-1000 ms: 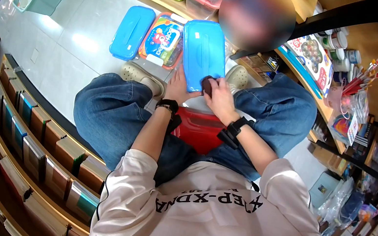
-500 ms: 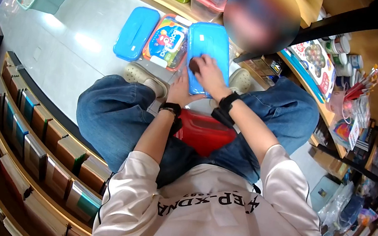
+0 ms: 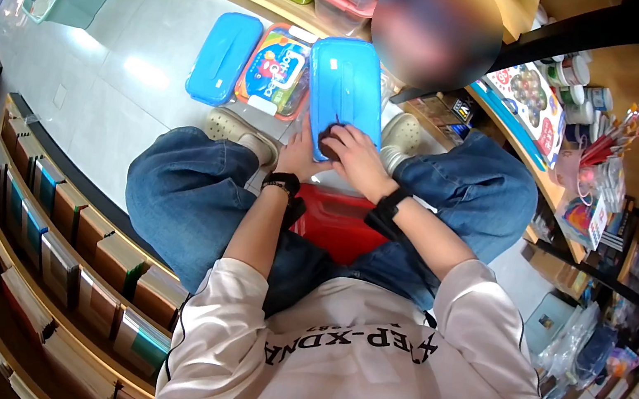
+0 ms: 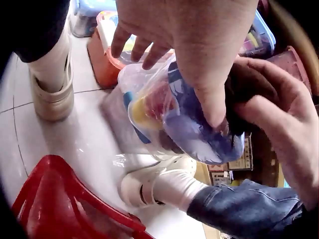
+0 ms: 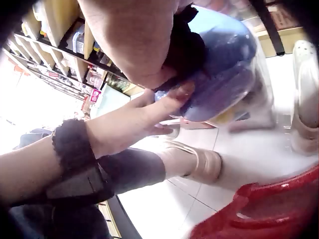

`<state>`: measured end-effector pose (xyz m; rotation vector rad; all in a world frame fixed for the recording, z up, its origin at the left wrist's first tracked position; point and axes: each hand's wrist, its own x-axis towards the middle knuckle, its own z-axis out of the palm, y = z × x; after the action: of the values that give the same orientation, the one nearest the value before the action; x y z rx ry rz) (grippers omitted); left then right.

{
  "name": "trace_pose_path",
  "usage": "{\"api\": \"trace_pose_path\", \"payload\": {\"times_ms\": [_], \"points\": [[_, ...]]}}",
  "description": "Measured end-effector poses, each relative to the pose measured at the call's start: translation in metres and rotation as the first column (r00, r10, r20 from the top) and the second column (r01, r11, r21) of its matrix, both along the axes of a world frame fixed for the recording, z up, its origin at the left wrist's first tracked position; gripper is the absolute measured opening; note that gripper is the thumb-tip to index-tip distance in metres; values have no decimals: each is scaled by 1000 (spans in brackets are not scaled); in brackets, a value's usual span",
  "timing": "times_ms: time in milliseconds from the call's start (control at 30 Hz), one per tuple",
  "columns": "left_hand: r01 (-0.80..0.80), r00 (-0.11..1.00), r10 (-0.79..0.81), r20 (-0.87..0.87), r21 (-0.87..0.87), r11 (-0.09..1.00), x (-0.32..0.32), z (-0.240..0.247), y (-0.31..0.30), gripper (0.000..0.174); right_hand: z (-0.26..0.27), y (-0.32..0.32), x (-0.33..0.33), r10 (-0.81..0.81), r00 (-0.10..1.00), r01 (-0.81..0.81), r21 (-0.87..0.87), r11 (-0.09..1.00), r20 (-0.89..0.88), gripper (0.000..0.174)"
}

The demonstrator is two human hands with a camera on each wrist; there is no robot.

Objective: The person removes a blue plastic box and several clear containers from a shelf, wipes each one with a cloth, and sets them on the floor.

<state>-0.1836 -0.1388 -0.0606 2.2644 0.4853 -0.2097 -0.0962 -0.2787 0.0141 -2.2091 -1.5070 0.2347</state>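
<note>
A clear plastic box [image 4: 117, 122] with a blue lid [image 3: 347, 70] stands on the floor between the person's feet. On the lid's near end, the right hand [image 3: 362, 165] grips a bunched dark brown cloth [image 3: 330, 143] and presses it down. The left hand [image 3: 301, 156] rests at the near left corner of the same lid. In the left wrist view its thumb lies on the lid and its other fingers extend along the box's side. Through the clear wall, yellow and red contents show, blurred.
Left of the box stand an orange-rimmed box [image 3: 277, 72] with a printed label and another blue-lidded box [image 3: 225, 58]. A red plastic stool [image 3: 336, 223] is under the person. Bookshelves [image 3: 70, 244] line the left, and a shelf of paints and brushes [image 3: 609, 141] the right.
The right hand with the cloth moved up and left across the lid, then came back toward its near end. The left hand stays at the lid's near left corner.
</note>
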Motion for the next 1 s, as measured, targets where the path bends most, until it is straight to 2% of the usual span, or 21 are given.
{"api": "trace_pose_path", "payload": {"times_ms": [167,367,467,500,600,667,700,767,867,933,1000], "points": [[-42,998,47,39,-118,992,5,-3,0,125,11,-31,13,-70,996,65,-80,995,-53,33],[-51,991,59,122,-65,997,6,-3,-2,124,-1,-32,64,-351,936,347,-137,928,-7,30],[-48,985,69,161,-129,990,4,-7,-2,124,-4,-16,98,-491,871,491,-73,868,19,33],[-49,988,68,136,-139,989,5,-5,-2,125,-9,-10,109,-483,875,483,36,875,10,36],[-54,993,69,99,-146,988,4,-3,-2,125,-2,20,124,-465,884,466,107,878,-41,38],[-57,994,70,88,-142,988,4,-2,-2,125,2,36,123,-363,929,368,103,924,-70,38],[-60,995,69,68,-129,990,4,-1,-3,125,-5,39,121,-332,942,332,-15,943,-57,39],[-58,997,64,51,-116,991,4,3,-3,126,-20,37,110,-363,924,368,-21,930,122,38],[-49,996,57,69,-114,992,6,7,-4,126,-16,30,90,-378,907,394,-52,918,184,37],[-33,995,51,89,-196,980,7,5,-2,125,-14,16,71,-381,913,393,-63,917,147,36],[-27,994,46,104,-180,983,8,3,-3,125,-7,2,55,-367,925,375,-85,923,100,36]]}}
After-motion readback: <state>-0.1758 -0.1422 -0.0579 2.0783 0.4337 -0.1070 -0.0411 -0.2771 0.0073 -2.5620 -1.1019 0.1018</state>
